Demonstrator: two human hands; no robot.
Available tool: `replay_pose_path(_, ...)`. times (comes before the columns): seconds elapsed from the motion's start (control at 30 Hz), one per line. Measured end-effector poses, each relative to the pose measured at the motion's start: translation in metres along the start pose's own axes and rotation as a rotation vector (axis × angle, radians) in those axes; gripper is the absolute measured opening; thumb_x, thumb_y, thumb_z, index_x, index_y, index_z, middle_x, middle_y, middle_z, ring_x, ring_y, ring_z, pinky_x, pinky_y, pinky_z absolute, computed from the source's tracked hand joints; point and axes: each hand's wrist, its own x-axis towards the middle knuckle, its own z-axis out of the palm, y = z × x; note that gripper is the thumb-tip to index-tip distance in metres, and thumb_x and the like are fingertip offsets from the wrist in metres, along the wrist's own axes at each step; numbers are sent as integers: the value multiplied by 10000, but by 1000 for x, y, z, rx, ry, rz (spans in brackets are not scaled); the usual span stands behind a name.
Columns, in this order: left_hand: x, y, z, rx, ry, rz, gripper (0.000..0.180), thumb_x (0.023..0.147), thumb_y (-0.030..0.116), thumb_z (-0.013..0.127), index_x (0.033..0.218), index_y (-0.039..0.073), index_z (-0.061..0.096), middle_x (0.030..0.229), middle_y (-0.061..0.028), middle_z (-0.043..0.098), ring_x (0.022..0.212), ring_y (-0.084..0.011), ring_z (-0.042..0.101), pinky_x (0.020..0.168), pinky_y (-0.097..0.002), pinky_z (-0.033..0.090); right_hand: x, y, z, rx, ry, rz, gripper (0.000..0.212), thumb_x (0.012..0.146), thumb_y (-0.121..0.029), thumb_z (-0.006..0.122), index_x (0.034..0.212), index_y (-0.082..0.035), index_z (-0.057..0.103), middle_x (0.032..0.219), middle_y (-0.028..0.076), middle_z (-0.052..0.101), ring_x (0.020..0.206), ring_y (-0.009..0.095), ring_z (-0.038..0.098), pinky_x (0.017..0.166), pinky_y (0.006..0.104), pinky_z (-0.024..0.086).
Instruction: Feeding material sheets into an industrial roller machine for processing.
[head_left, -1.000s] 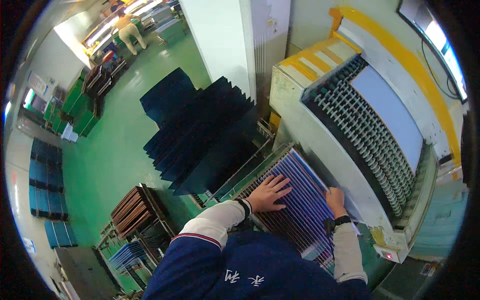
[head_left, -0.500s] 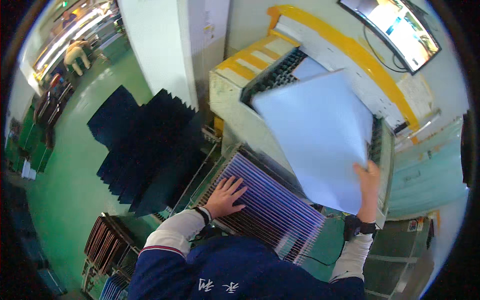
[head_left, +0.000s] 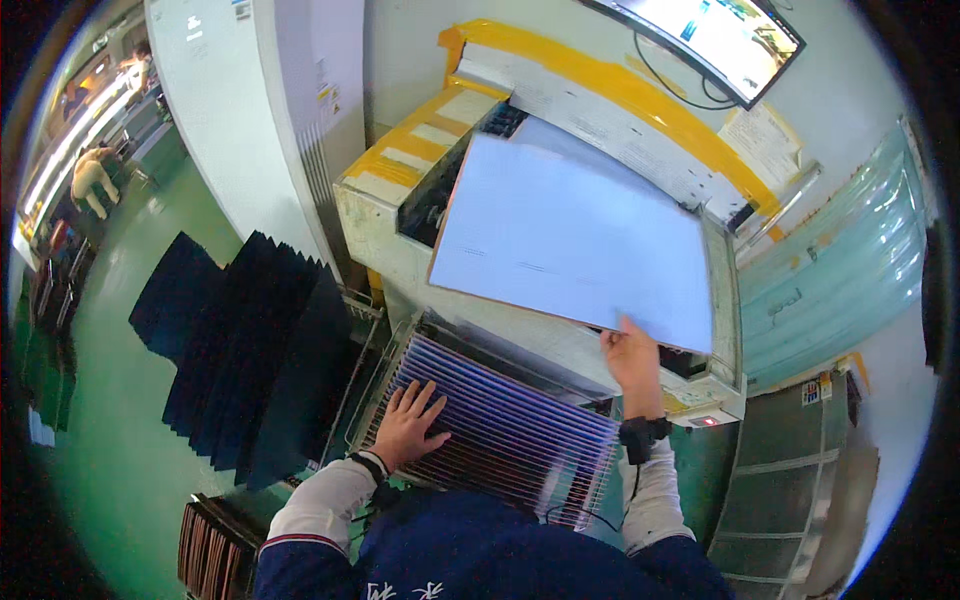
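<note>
My right hand point(head_left: 633, 358) pinches the near edge of a large pale blue-white panel point(head_left: 570, 245). The panel lies tilted over the opening of a white machine point(head_left: 400, 205) edged with yellow tape. Behind it, part of another pale sheet point(head_left: 590, 155) shows inside the machine. My left hand point(head_left: 408, 428) rests with fingers spread on the upper edges of several thin panels standing in a rack point(head_left: 510, 435). The right thumb is partly hidden.
Black pleated sheets point(head_left: 250, 360) stand at the left. A monitor point(head_left: 715, 45) hangs at the upper right. Brown panels point(head_left: 210, 550) fill a rack at the lower left. A grey-green framed panel point(head_left: 775, 480) leans at the right. Another person point(head_left: 95, 180) bends over far left.
My right hand has moved left and nearer with the panel. The panel has turned and come down flatter over the machine. My left hand stays on the racked panels, while the whole view has shifted.
</note>
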Motion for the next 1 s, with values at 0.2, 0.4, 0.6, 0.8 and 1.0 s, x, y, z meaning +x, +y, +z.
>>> replay_pose_path(0.2,7,0,7,33,-45,15,748,930,599,635,1507,141,509,1634,-182,337,1492,-451,303,1215,-597,235,4,41,7,160,190,100,128,986,-122,673,1061,-28,630,968,106,673,939,244,647,822,382,578)
replay_pose_path(0.4,7,0,6,16,-18,14,726,914,574,660,1488,148,534,1623,-177,366,1487,-432,327,1202,-596,248,4,26,38,-135,-6,362,324,1050,-328,600,1132,-23,671,1038,116,736,868,226,689,773,336,571)
replay_pose_path(0.6,10,1,1,2,-57,-1,719,909,553,670,1487,147,540,1630,-178,357,1491,-433,319,1201,-592,248,-1,24,58,-528,63,116,342,1034,-341,619,1087,-14,702,1012,120,753,818,208,709,677,326,546)
replay_pose_path(0.8,10,-1,0,0,-35,22,723,912,551,671,1490,137,537,1626,-185,361,1480,-448,329,1194,-600,249,10,31,54,-1706,96,-897,316,979,-279,660,1211,-68,700,1287,128,690,1208,326,610,987,490,467)
replay_pose_path(1.0,11,-3,2,-17,-25,29,718,906,532,685,1481,127,543,1619,-186,371,1465,-456,348,1191,-604,258,15,42,41,-2025,89,-766,548,974,-415,652,1442,-141,580,1557,159,472,1433,396,407,1160,574,302)
